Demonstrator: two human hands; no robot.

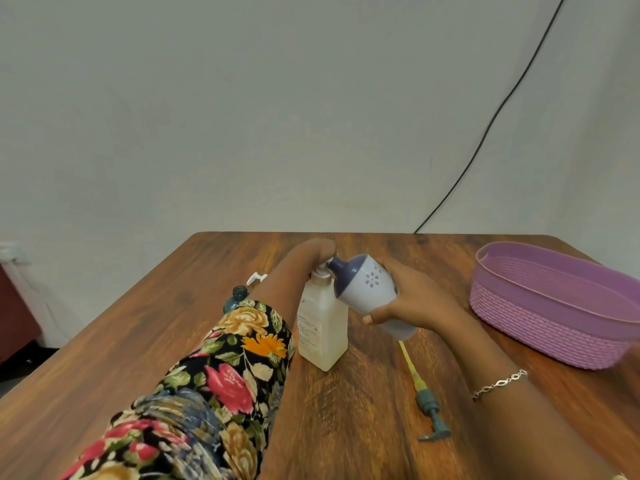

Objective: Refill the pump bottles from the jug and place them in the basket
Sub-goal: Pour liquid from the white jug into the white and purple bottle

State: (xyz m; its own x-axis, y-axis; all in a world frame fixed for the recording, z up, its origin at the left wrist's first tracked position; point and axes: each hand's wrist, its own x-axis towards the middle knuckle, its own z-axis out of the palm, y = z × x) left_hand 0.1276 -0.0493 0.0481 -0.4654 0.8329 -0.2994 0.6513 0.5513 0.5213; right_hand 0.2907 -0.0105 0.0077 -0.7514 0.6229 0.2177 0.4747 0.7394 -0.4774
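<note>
1. Wooden desk (346, 427) stands against a plain wall.
2. Purple basket (554, 341), at the right, shows no bottles yet.
3. Right hand (415, 299) grips the tipped jug (367, 285), spout at the white bottle (322, 327); left hand (313, 252) grips its neck.
4. Dark bottle (237, 297) behind the left arm likely still needs filling.
5. Teal pump (429, 407) lies unfitted nearby.

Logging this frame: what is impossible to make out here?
All head view.
White bottle mouth: covered by the left hand and the jug spout; flow and fill level unreadable.
Dark green bottle: only its neck shows behind the floral sleeve.
White pump head: mostly behind the left forearm.
Purple basket: right end cut by the frame edge.
Bottle label: print too small.
</note>
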